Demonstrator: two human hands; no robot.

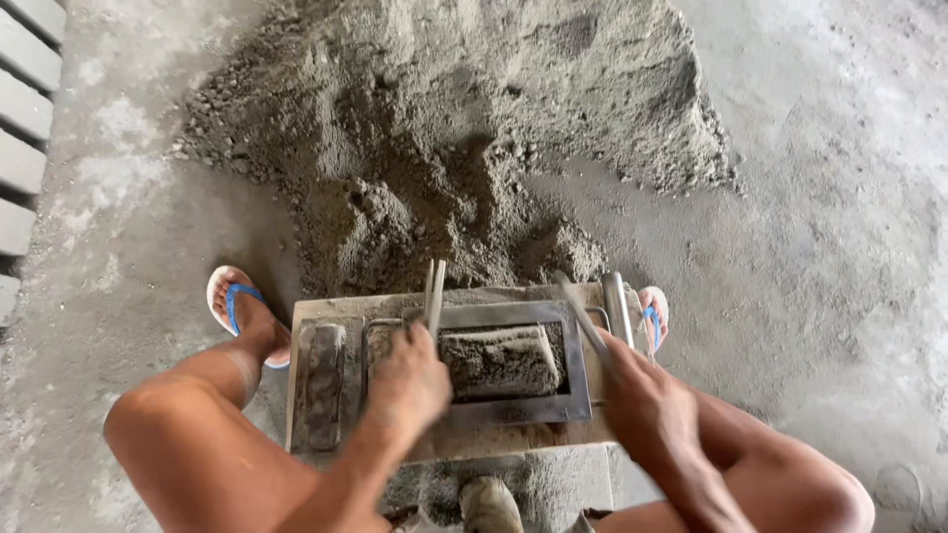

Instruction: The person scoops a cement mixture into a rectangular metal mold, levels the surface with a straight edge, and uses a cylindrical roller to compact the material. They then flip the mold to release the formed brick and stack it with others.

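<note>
Steel block mould (pixel 513 410), a rectangular frame, sits on a wooden board (pixel 306 314) between our knees, right at the foot of the sand-cement heap (pixel 464 148). Inside it we see a packed grey fill (pixel 499 361), top rough and slightly proud of the rim.

Handling, as we judge it: frame rigid and heavy for its size, edges thin and gritty, so not slippery but hard on the palm. The fill looks damp and crumbly (any knock sideways would likely break its corners). Sensible holds are the upright metal handles (pixel 434 291) at the far side of the frame and the bar (pixel 618 308) at its right edge, never the fill itself.

Left hand (pixel 410 380): fist clenched around the base of the paired upright handles, knuckles toward the camera, forearm coming up from lower left across the thigh.

Right hand (pixel 647 405): closed on a thin metal rod (pixel 581 314) that slants up and left over the mould's right corner; wrist straight, forearm running in from lower right.

Both feet in blue-strapped sandals (pixel 235 306) flank the board. A dark block (pixel 324 385) lies on the board's left strip. Finished grey blocks (pixel 25 109) line the left edge of the view.
</note>
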